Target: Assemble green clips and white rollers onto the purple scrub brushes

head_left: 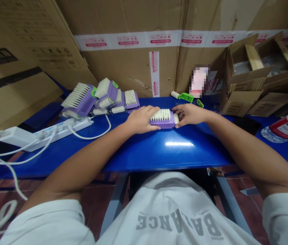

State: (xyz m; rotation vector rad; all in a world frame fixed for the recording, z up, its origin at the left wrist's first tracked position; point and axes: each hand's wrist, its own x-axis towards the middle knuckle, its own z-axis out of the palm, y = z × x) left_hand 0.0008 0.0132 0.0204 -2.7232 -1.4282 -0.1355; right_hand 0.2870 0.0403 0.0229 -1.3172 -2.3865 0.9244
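A purple brush head (164, 125) with rows of whitish bristles lies on the blue table, bristles up. Its left end is gripped by my left hand (143, 119), thumb along the near side and fingers over the far side. At the other end, my right hand (188, 114) has thumb and fingers closed around a white roller (176, 118), which touches or sits close against the brush head. Whether the two are joined cannot be made out. Beyond my right hand lie a green plastic part (186, 97), a second white roller (175, 94) and a smaller green piece (200, 103).
Several purple brushes (86, 102) are piled at the back left. Near them runs a white power strip (64, 131) with cables. Cardboard boxes (246, 98) and a plastic bottle (284, 127) stand at the right. Large cartons (128, 64) wall off the table's back.
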